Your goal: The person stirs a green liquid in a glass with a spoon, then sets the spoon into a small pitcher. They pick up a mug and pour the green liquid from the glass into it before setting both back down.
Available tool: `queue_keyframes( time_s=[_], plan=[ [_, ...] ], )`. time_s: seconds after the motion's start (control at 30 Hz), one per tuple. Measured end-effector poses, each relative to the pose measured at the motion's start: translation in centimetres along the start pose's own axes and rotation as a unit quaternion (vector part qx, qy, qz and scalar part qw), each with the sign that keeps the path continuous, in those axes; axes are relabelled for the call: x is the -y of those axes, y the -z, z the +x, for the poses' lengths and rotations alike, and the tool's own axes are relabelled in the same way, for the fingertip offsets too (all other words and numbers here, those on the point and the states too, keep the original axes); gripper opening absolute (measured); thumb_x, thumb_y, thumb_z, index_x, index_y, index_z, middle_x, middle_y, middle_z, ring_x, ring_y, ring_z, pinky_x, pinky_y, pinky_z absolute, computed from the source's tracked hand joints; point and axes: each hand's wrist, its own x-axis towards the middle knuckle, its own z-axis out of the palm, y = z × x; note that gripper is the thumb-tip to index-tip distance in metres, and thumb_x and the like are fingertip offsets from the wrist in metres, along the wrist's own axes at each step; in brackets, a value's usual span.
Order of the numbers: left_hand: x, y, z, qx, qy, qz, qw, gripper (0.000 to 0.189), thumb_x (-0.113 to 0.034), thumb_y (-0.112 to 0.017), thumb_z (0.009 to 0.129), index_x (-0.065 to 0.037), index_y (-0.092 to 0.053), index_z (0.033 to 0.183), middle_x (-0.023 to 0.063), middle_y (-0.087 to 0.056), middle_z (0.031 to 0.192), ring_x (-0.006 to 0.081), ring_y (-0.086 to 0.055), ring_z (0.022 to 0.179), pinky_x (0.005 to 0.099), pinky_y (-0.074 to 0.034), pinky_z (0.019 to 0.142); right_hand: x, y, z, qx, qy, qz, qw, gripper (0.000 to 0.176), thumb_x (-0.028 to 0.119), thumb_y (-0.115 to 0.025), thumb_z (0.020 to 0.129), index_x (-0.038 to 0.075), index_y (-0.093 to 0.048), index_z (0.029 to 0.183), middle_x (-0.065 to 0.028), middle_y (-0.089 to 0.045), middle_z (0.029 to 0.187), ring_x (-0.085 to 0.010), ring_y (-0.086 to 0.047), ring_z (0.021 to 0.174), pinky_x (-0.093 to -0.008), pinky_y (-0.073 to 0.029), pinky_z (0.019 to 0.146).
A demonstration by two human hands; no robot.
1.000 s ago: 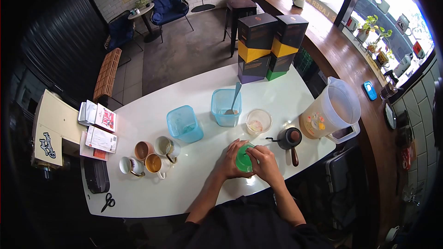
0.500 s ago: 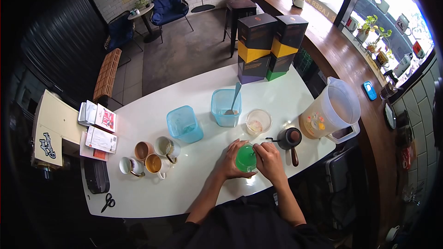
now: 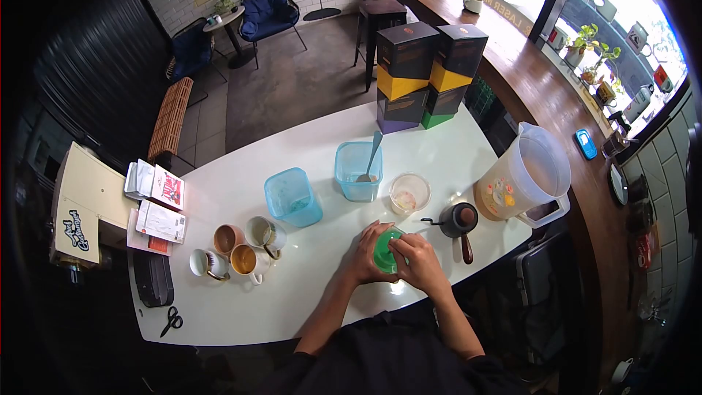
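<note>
A cup of green liquid (image 3: 383, 250) stands on the white table close to my body. My left hand (image 3: 371, 254) is wrapped round its left side. Over the cup's right edge, my right hand (image 3: 418, 257) has its fingers pinched together; what they hold, if anything, is hidden by the fingers. Just beyond the cup sits a small round clear tub (image 3: 409, 194) with some pale contents. To its left is a blue plastic container (image 3: 358, 189) with a grey-handled spoon (image 3: 374, 155) leaning in it. Another blue container (image 3: 294, 197) stands farther left.
Several mugs (image 3: 249, 263) cluster on the left, with black scissors (image 3: 172, 320) nearer the edge. On the right are a small dark pot with a wooden handle (image 3: 459, 221) and a large plastic pitcher (image 3: 523, 172). Stacked boxes (image 3: 406, 51) rise at the back.
My right hand has shifted slightly left, farther over the cup, and covers more of its opening. My left hand keeps its place, and the other things on the table have not moved.
</note>
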Motion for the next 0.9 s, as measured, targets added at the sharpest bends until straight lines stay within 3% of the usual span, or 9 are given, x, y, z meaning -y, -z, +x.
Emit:
queue_keyframes(
  time_s=[0.07,0.37,0.7,0.77,0.9],
  plan=[
    [-0.6,0.3,0.1,0.008,0.045,-0.041,0.998,0.109,-0.046,-0.090,0.051,-0.007,-0.043,0.142,0.0147,-0.050,0.143,0.0415,-0.041,0.138,0.0519,-0.030,0.119,-0.3,0.3,-0.1,0.004,0.000,-0.024,1.000,0.015,0.001,-0.065,0.075,0.001,-0.061,0.089,-0.0135,-0.059,0.078,-0.0331,-0.060,0.077,-0.0436,-0.048,0.072],
    [-0.5,0.2,0.0,0.022,0.072,-0.046,0.996,0.114,-0.050,-0.091,0.050,-0.008,-0.043,0.144,0.0145,-0.048,0.144,0.0428,-0.037,0.140,0.0525,-0.030,0.119,-0.3,1.2,0.1,-0.038,-0.005,-0.097,0.995,0.009,0.001,-0.068,0.081,0.001,-0.065,0.090,-0.0104,-0.054,0.069,-0.0302,-0.057,0.067,-0.0417,-0.043,0.068],
    [-0.3,0.2,0.0,0.024,0.064,-0.050,0.996,0.114,-0.047,-0.092,0.050,-0.009,-0.041,0.145,0.0138,-0.048,0.145,0.0425,-0.038,0.140,0.0527,-0.030,0.119,-0.6,0.1,-0.3,-0.017,-0.022,-0.019,0.999,0.009,0.001,-0.069,0.082,0.000,-0.069,0.091,-0.0123,-0.062,0.074,-0.0314,-0.060,0.069,-0.0406,-0.044,0.070],
    [-0.3,0.1,0.0,0.014,0.050,-0.031,0.998,0.115,-0.040,-0.093,0.047,-0.008,-0.041,0.145,0.0167,-0.050,0.143,0.0423,-0.039,0.140,0.0525,-0.034,0.116,-0.8,-0.3,-0.3,-0.023,-0.016,-0.006,1.000,0.016,0.000,-0.066,0.078,0.001,-0.067,0.094,-0.0132,-0.061,0.075,-0.0318,-0.060,0.072,-0.0416,-0.045,0.070],
    [0.3,-0.4,-0.2,0.001,0.025,-0.016,1.000,0.115,-0.040,-0.093,0.048,-0.008,-0.041,0.145,0.0167,-0.050,0.143,0.0420,-0.040,0.140,0.0523,-0.035,0.116,-0.9,-0.9,-0.3,-0.039,-0.022,-0.004,0.999,0.018,-0.001,-0.065,0.079,0.001,-0.067,0.096,-0.0129,-0.061,0.076,-0.0317,-0.060,0.071,-0.0412,-0.044,0.070]
  ],
)
